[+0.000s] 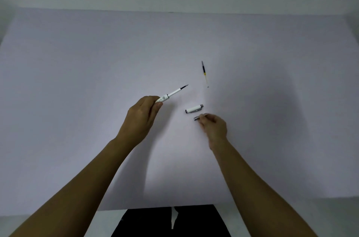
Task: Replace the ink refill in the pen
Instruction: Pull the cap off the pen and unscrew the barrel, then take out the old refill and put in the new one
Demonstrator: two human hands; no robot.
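My left hand (142, 115) grips the white pen barrel (164, 98), raised a little off the table. A white refill (177, 91) with a dark tip sticks out of the barrel, pointing up and right. My right hand (213, 126) pinches the small silver pen tip section (197, 118) low over the table. The white pen cap (194, 108) with a silver end lies just above that hand. A second refill (205, 74), dark and yellow with a clear tail, lies farther back on the table.
The pale table (77, 81) fills most of the view and meets a light wall at the back. Its near edge runs along the bottom, with dark clothing (171, 223) below it.
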